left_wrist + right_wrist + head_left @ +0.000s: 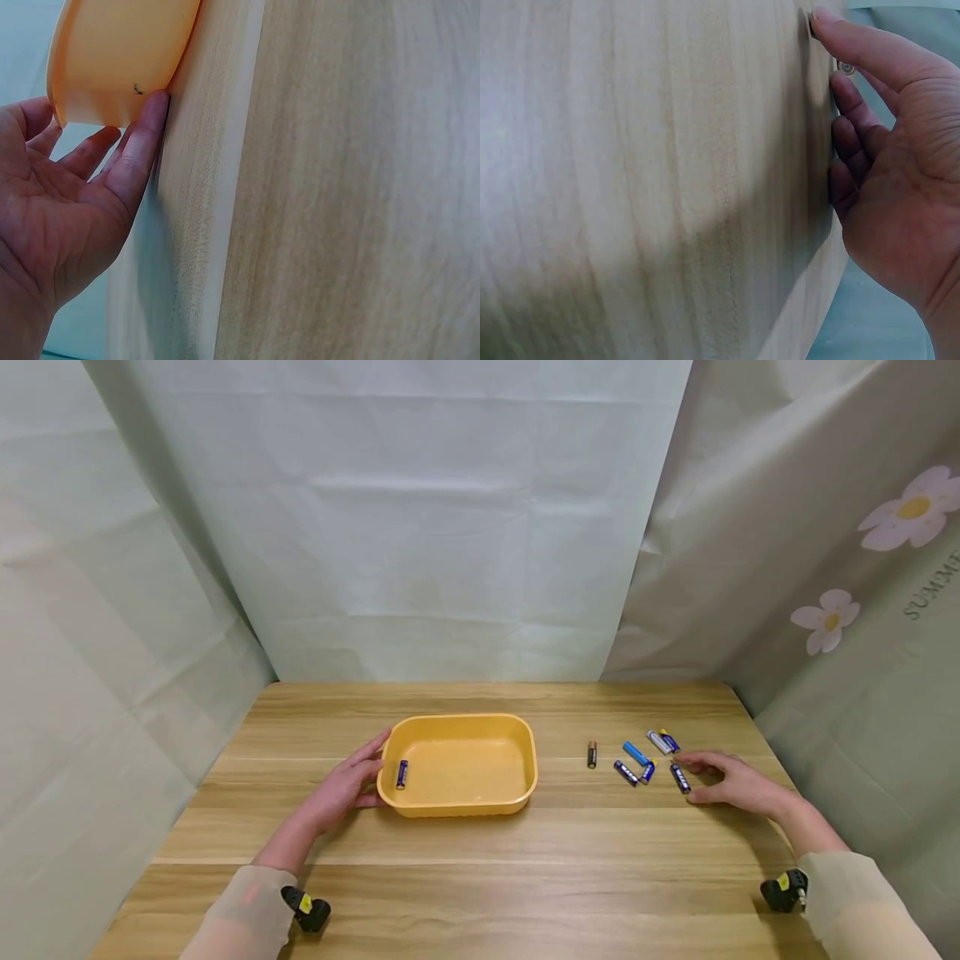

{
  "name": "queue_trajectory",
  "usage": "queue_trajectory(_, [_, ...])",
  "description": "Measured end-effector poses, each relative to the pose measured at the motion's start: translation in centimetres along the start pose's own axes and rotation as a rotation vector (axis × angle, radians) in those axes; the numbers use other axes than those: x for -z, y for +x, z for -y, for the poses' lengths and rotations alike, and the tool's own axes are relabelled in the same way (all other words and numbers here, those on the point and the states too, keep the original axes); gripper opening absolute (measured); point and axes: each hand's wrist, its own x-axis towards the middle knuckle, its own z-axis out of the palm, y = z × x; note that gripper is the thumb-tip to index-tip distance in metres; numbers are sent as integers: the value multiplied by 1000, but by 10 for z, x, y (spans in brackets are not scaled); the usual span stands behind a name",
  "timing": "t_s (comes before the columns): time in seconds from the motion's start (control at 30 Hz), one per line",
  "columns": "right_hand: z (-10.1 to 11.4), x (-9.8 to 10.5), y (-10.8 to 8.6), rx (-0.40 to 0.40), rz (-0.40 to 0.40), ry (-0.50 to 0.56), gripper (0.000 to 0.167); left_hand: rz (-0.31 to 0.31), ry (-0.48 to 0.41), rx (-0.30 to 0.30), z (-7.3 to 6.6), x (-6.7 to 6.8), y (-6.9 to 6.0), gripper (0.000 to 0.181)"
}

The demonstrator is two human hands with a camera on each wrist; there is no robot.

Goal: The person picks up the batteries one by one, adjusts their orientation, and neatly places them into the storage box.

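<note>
A yellow plastic tray (457, 810) stands on the wooden table, with one dark blue battery (402, 774) near its left end. My left hand (347, 789) holds the tray's left end, fingers and thumb spread around its outer wall; the left wrist view shows the thumb against that wall. At the right, my right hand (738, 785) pinches a dark blue battery (680, 778) lying on the table, with thumb and index finger at its two ends. Its other fingers are bent in the right wrist view, where most of that battery is hidden.
Left of my right hand lie a black and copper battery (592, 754), a light blue battery (635, 753), a dark blue battery (626, 772), a silvery battery (658, 742) and two blue-and-yellow batteries (648, 772). Pale cloth hangs (420, 527) behind the table and at both sides.
</note>
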Motion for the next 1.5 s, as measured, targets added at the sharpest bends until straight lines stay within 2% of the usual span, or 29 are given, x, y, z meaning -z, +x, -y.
queue_trajectory(0.23, [0,0,1,4,8,17,65,5,13,3,0,1,0,58])
queue_trajectory(0.97, [-1,-1,2,-7,-2,-24,64,11,6,5,1,0,0,58])
queue_trajectory(1.5, [-4,-5,1,-17,-40,-31,58,14,8,-2,1,0,-1,56])
